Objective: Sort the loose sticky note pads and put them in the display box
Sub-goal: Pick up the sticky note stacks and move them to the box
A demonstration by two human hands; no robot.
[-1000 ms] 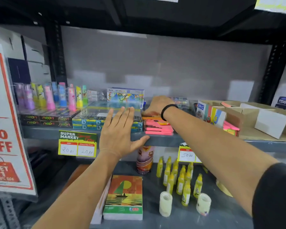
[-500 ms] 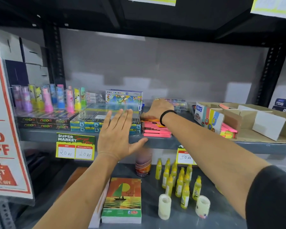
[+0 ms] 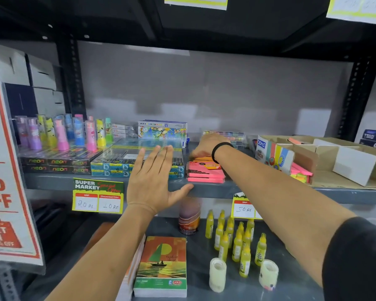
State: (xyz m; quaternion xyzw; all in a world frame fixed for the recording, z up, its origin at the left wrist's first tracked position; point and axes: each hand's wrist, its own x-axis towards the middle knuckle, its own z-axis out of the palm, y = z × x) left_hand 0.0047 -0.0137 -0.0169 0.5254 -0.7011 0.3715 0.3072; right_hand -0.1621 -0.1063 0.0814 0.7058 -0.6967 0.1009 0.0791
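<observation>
Nearest, the left hand (image 3: 153, 181) is spread flat and empty at the shelf (image 3: 269, 193) edge. Just right, pink sticky note pads (image 3: 204, 172) sit stacked; the right hand (image 3: 206, 146) curls fingertips onto the top pad. Farther right stands the display box (image 3: 308, 161).

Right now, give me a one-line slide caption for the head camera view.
Right hand reaches onto stacked pink sticky note pads on a store shelf; left hand hovers open.
</observation>
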